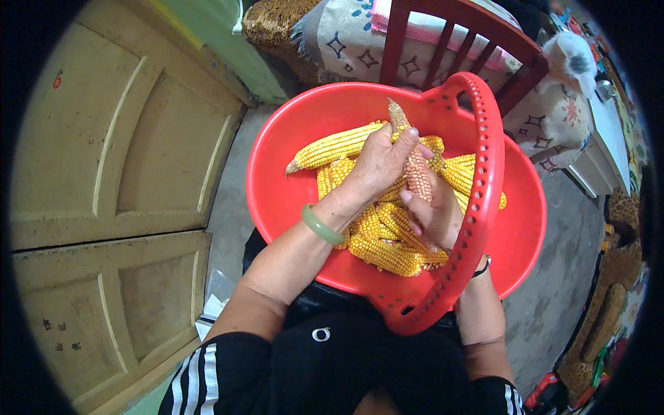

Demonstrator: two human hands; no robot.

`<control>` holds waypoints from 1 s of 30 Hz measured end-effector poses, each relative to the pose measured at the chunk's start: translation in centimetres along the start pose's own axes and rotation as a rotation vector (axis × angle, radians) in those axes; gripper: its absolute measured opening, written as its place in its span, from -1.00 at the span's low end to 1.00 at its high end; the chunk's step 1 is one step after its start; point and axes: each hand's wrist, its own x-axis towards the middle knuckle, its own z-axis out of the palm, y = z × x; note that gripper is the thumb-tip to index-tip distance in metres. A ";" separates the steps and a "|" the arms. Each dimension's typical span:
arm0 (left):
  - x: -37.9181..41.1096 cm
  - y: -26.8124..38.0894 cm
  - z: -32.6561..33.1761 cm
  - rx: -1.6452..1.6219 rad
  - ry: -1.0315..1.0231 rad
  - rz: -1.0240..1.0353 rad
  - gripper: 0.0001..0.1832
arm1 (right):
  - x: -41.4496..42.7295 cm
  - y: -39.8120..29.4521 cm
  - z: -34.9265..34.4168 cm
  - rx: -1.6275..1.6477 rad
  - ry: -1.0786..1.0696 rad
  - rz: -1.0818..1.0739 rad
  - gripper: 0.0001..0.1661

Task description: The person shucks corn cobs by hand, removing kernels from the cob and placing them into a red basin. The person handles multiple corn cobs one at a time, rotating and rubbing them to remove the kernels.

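A mostly bare corn cob (417, 174) slants up and to the left between my two hands, with a few yellow kernels near its pointed tip. My left hand (384, 155) grips its upper part, the thumb lying by those kernels. Around the lower part curl the fingers of my right hand (438, 212), partly hidden by the cob. Both hands are over a red plastic basket (280, 207) on my lap. Inside it lie several ears of yellow corn (337, 145), kernels on. The basket's perforated handle (485, 176) arches up across my right wrist.
A dark red wooden chair (467, 21) stands just beyond the basket, before a patterned cloth (342, 46). To the left are worn wooden door panels (140, 145). Concrete floor (550, 259) shows at the right. A white furry thing (573, 59) is at the upper right.
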 end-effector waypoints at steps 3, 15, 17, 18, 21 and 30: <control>0.2 0.0 -0.2 -0.027 -0.081 0.018 -0.53 | -0.6 -0.7 0.3 0.374 0.044 0.227 -0.75; 0.0 1.3 -1.4 -0.421 -0.355 -0.087 -0.54 | -1.1 -0.9 -0.4 0.456 -0.077 0.260 -0.74; 0.1 1.3 -1.2 -0.305 -0.294 -0.110 -0.55 | -0.7 0.2 -0.3 0.236 0.012 0.092 -0.72; 0.2 0.9 -1.2 -0.263 -0.260 -0.108 -0.55 | -0.2 0.9 -0.2 0.083 0.076 -0.058 -0.71; 0.3 0.2 -0.5 -0.214 -0.190 -0.029 -0.54 | 1.1 2.5 0.2 -0.382 0.265 -0.501 -0.69; 0.3 0.5 -0.9 -0.570 -0.299 -0.126 -0.52 | -0.8 -1.2 -0.7 0.272 -0.080 0.235 -0.70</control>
